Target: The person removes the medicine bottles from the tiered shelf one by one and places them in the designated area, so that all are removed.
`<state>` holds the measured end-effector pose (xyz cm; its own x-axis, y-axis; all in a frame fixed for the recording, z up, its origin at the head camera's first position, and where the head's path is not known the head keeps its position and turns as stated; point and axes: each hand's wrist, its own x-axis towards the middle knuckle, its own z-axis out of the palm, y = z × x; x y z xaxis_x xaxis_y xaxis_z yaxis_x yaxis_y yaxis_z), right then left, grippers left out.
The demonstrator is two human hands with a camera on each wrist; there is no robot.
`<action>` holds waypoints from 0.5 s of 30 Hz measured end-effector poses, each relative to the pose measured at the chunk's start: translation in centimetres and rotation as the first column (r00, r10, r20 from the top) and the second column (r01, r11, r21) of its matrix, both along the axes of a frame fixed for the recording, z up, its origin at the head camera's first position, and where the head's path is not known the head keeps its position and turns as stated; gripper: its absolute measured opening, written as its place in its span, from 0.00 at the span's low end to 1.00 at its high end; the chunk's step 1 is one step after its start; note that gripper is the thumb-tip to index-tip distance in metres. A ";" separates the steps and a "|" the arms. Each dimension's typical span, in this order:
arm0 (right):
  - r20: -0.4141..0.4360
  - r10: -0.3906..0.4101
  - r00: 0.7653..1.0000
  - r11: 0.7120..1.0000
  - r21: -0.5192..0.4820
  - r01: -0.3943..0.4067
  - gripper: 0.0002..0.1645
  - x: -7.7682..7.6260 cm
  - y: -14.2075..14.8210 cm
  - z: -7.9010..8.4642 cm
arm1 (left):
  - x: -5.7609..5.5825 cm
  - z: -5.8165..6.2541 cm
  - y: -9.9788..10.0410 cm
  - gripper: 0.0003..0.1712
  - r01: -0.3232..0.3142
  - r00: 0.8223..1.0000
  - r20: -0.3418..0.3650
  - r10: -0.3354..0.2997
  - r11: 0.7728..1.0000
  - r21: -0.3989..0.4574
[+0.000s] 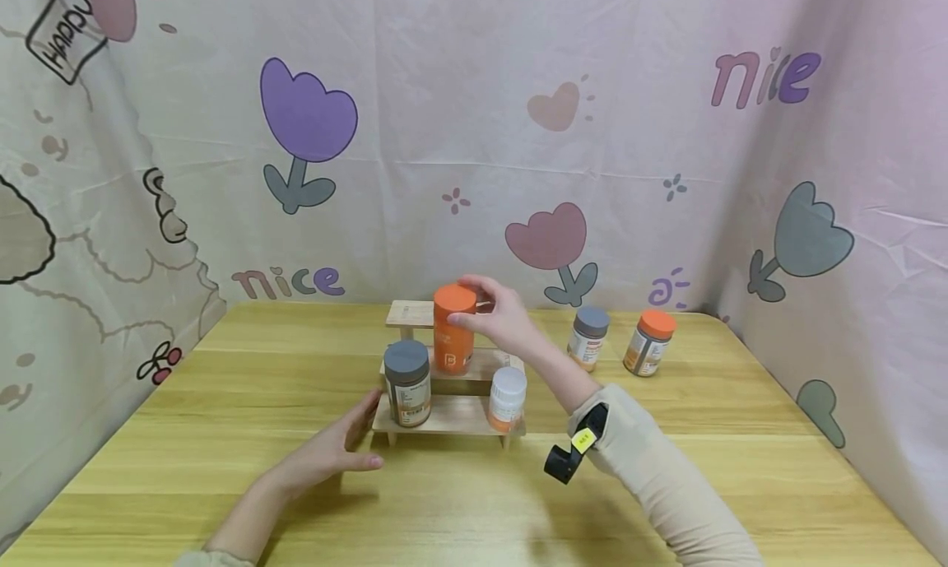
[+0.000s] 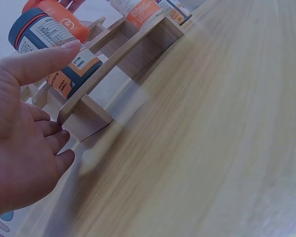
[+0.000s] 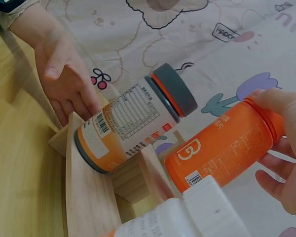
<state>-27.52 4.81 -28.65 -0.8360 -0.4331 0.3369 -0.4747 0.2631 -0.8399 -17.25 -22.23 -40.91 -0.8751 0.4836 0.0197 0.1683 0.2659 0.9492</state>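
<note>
A small stepped wooden shelf (image 1: 461, 416) stands on the table. My right hand (image 1: 507, 318) holds an orange bottle (image 1: 453, 336) by its upper part, thumb on the near side and fingers behind. The bottle is upright at the middle step; whether its base touches the wood I cannot tell. On the lowest step, a grey-lidded jar (image 1: 409, 386) stands at the left and a white-capped bottle (image 1: 507, 400) at the right. At the shelf's left end is my left hand (image 2: 27, 123), thumb apart from the loosely bent fingers, with fingertips at the board's edge.
Right of the shelf, farther back on the table, stand another grey-lidded jar (image 1: 588, 339) and an orange-lidded jar (image 1: 649, 343). A patterned cloth (image 1: 444, 139) hangs behind the table and along both sides.
</note>
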 end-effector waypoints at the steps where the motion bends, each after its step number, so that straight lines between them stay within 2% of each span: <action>1: -0.005 -0.003 1.000 1.000 -0.004 0.003 0.35 0.0 0.1 0.1 | 0.0 0.0 0.0 0.58 -0.005 1.000 0.005 0.005 1.000 -0.003; 15: -0.075 -0.030 0.997 0.998 -0.064 0.025 0.33 0.1 2.1 1.4 | 0.0 0.0 0.0 0.58 -0.001 1.000 0.015 0.001 1.000 0.006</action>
